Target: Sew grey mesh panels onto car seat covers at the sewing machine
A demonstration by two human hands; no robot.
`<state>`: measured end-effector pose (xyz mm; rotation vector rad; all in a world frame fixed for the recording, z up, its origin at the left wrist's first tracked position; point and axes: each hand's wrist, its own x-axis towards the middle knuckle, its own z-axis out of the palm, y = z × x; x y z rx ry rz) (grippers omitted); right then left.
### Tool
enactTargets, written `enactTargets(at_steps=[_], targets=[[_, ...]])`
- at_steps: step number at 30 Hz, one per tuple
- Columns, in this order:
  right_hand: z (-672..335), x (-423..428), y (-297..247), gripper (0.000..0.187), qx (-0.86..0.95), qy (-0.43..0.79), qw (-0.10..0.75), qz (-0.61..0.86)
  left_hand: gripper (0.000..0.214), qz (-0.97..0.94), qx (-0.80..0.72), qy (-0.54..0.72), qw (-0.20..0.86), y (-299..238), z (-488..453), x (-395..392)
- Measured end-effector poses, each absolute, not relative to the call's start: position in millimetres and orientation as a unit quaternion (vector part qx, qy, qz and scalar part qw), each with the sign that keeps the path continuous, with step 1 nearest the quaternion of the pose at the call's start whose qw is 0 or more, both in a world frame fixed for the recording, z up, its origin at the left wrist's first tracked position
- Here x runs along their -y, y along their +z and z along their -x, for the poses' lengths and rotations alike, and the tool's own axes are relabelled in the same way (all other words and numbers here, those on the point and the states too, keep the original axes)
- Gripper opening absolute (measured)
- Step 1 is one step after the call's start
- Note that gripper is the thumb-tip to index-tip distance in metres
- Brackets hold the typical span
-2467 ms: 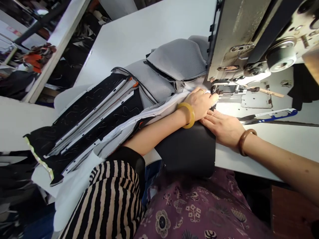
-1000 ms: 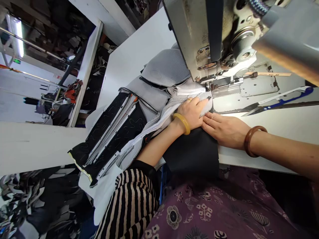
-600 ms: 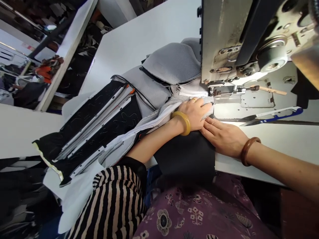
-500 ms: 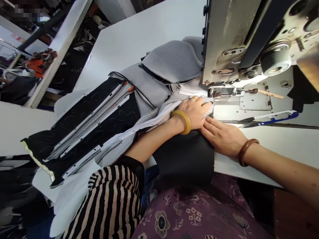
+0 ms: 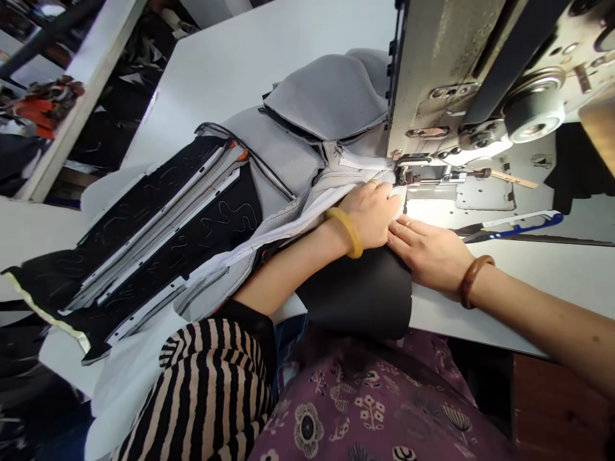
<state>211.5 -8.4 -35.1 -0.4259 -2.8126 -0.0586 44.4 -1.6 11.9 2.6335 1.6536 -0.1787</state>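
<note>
My left hand (image 5: 372, 211), with a yellow bangle, lies on the grey mesh fabric (image 5: 307, 147) and white seam edge just in front of the presser foot (image 5: 403, 174) of the sewing machine (image 5: 461, 83), fingers curled down onto the cloth. My right hand (image 5: 430, 253), wearing a brown bangle, rests flat with fingers stretched on the black fabric piece (image 5: 360, 288) beside the left hand. The grey and black padded cover (image 5: 158, 230) trails off to the left across the white table.
Blue-handled scissors (image 5: 509, 225) lie on the white table (image 5: 250, 57) right of the needle plate. A wooden stick (image 5: 516, 179) sits behind the foot. Cluttered shelves and dark scraps fill the far left. My striped sleeve and purple flowered clothing are at the bottom.
The camera has swung about. Both hands have stayed pressed on the fabric at the presser foot; the left hand has edged a little closer to the needle.
</note>
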Motion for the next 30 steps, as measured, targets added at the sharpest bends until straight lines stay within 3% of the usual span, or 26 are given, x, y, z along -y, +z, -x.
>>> enactTargets(at_steps=[5, 18, 24, 30], targets=[[-211, 18, -34, 0.046, 0.976, -0.019, 0.163, 0.14, 0.034, -0.856, -0.508, -0.078, -0.046, 11, -49, 16], [-211, 6, -34, 0.044, 0.976, 0.01, 0.122, 0.182, 0.042, -0.84, -0.535, -0.059, -0.068, 4, -56, 6], [-213, 11, -35, 0.042, 0.974, -0.041, 0.117, 0.19, 0.041, -0.824, -0.558, -0.097, -0.014, 11, -60, 3], [-214, -2, -35, 0.047, 0.972, 0.022, 0.095, 0.213, 0.04, -0.823, -0.559, -0.101, -0.019, 9, -60, -1]])
